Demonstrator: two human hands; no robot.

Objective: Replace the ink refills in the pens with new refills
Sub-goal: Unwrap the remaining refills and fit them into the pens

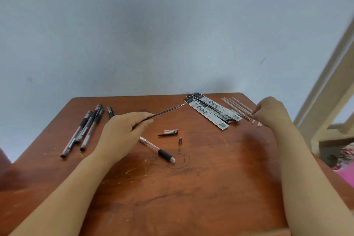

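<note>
The tabletop (210, 188) is reddish-brown wood grain, flecked with pale scratches and black ink scribbles near its middle. The wall (153, 25) beyond is pale blue-grey. At far left the pens (84, 130) are black and smoky grey. The raised refill (164, 112) is black with a clear tip. The pen barrel (157, 149) is clear with a black grip, the cap (170, 132) clear and black, the nose cone (180, 140) dark brown. At far right the packets (212, 111) are grey-white with black lettering, the thin tubes (237, 107) pale and clear. The cloth (344, 159) at the right edge is patterned pink.

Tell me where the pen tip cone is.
In the head view, near the centre, the tip cone stands just nearer than the pen cap and right of the pen barrel.
</note>
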